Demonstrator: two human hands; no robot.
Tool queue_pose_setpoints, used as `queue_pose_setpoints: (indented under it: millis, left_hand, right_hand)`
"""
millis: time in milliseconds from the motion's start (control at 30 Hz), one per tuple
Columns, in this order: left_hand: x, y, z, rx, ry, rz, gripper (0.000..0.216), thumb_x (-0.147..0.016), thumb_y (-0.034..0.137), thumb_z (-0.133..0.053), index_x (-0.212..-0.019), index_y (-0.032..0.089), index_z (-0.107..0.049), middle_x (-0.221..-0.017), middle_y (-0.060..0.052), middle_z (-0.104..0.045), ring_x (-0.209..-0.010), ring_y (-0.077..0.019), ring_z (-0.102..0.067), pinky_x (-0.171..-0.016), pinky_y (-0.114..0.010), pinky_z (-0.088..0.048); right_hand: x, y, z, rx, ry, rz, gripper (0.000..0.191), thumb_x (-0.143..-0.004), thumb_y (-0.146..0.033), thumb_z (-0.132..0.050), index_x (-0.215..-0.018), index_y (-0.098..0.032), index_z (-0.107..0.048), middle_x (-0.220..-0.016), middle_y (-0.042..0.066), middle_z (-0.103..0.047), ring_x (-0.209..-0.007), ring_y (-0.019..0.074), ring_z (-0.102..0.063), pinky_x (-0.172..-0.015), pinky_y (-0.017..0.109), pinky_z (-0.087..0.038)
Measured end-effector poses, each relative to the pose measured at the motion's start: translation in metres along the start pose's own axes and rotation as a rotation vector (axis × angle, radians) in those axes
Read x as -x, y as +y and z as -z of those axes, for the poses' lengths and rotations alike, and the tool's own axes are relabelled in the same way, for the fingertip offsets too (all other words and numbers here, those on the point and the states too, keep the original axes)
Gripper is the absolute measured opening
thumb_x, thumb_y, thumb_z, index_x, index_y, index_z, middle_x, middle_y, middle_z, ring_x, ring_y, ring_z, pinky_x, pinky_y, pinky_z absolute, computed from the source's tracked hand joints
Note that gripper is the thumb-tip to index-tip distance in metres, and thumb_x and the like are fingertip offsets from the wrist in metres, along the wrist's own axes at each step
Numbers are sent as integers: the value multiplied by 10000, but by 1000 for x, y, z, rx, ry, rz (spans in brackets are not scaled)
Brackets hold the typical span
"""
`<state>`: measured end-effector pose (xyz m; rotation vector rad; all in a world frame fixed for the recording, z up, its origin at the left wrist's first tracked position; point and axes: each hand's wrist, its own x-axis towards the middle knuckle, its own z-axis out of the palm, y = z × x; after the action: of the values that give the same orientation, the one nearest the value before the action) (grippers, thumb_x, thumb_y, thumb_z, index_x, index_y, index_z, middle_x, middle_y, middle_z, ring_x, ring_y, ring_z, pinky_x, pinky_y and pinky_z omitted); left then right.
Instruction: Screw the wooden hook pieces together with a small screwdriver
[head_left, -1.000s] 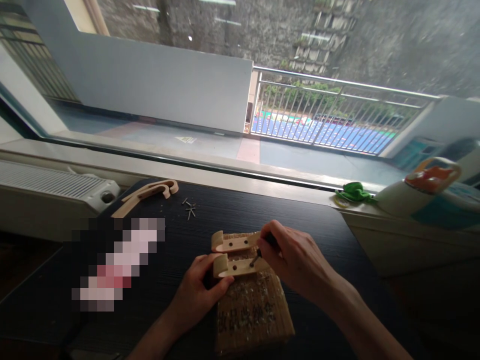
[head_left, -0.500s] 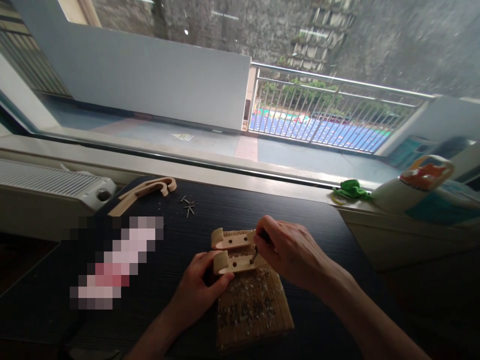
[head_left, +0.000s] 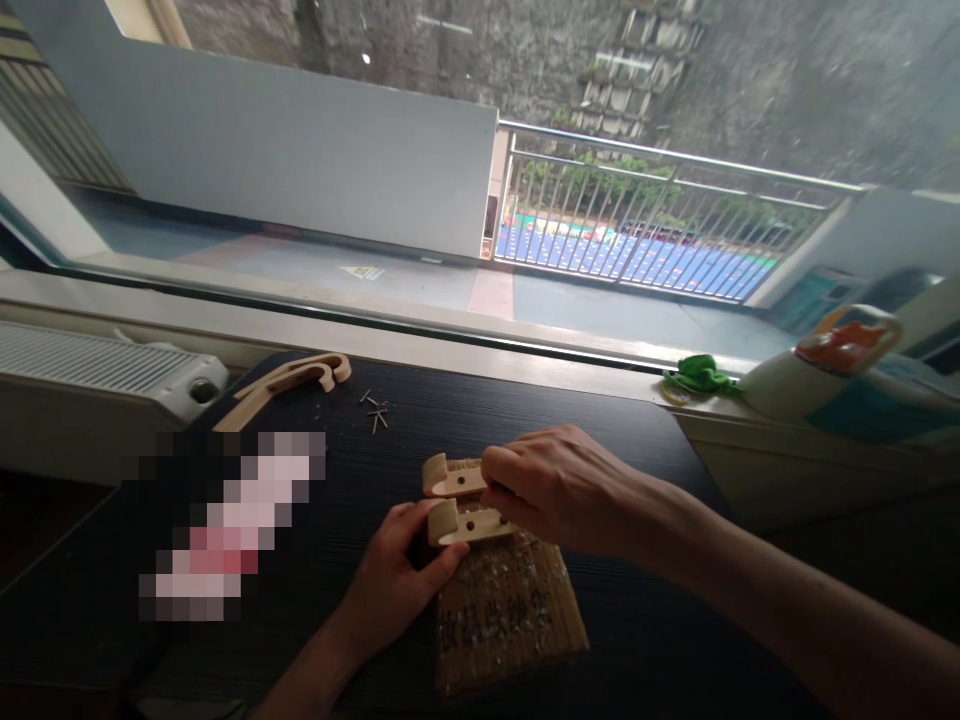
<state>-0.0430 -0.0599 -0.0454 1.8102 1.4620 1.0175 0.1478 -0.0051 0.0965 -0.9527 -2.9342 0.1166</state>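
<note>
Two curved wooden pieces with drilled holes lie side by side across a tape-wrapped bundle point(head_left: 517, 610) with dark handwritten characters. My left hand point(head_left: 394, 565) is closed on the rounded end of the near wooden piece point(head_left: 472, 525), thumb along its front edge. My right hand point(head_left: 555, 490) is closed above the right part of both pieces, fingers pressed together. Whatever it holds is hidden behind the fingers. The far wooden piece point(head_left: 461, 480) shows one hole, its right part covered by my right hand.
Several screws point(head_left: 375, 410) lie loose on the black table point(head_left: 405, 400). Beyond them, at the left, rest more hooked wooden pieces point(head_left: 300, 375). A radiator point(head_left: 112, 365) borders the left side. On the windowsill are a green cloth point(head_left: 701, 375) and a white jug point(head_left: 795, 375).
My right hand has moved left and turned, now covering a hole in the far piece and the thin metal shaft seen earlier at the near piece. My left hand stays in place.
</note>
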Motion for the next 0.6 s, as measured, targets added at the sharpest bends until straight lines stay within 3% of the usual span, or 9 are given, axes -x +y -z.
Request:
queue_pose_setpoints:
  millis: [67, 200, 267, 400, 600]
  left_hand:
    - [0, 0, 0, 0, 1, 5, 296, -722, 352, -616, -980, 207, -612, -972, -49, -631, -934, -208, -589, -837, -329, -484]
    - [0, 0, 0, -3, -5, 10, 269, -718, 348, -616, -949, 211, -620, -963, -43, -633, -931, -206, -589, -833, -324, -485]
    - [1, 0, 0, -2, -5, 6, 268, -721, 349, -611, -951, 211, -622, -965, -42, -635, -932, -205, -590, -838, -322, -482]
    - [1, 0, 1, 1, -13, 21, 293, -727, 365, -604, -973, 206, -612, -958, -38, -634, -920, -201, -593, -828, -315, -483]
    - [0, 2, 1, 11, -35, 54, 312, -722, 386, -610, -974, 202, -598, -965, -37, -631, -915, -199, -593, -823, -314, -480]
  right_hand:
    - [0, -1, -7, -13, 23, -44, 183, -892, -304, -375, -798, -184, -475, -626, -19, -543, -526, 81, -375, -521, 262, -189]
    - [2, -2, -19, 0, 112, -329, 190, -881, -316, -384, -800, -184, -494, -569, -35, -529, -488, 77, -374, -507, 265, -169]
    - [3, -3, -19, 10, 128, -391, 209, -879, -335, -384, -804, -184, -508, -573, -31, -547, -487, 76, -382, -505, 265, -163]
    - [4, -5, -6, 65, 68, -331, 241, -865, -367, -393, -820, -190, -550, -582, -14, -566, -489, 84, -383, -505, 271, -151]
    - [7, -10, 13, -27, -2, -144, 177, -878, -253, -381, -831, -182, -536, -708, 4, -608, -571, 84, -445, -520, 262, -183]
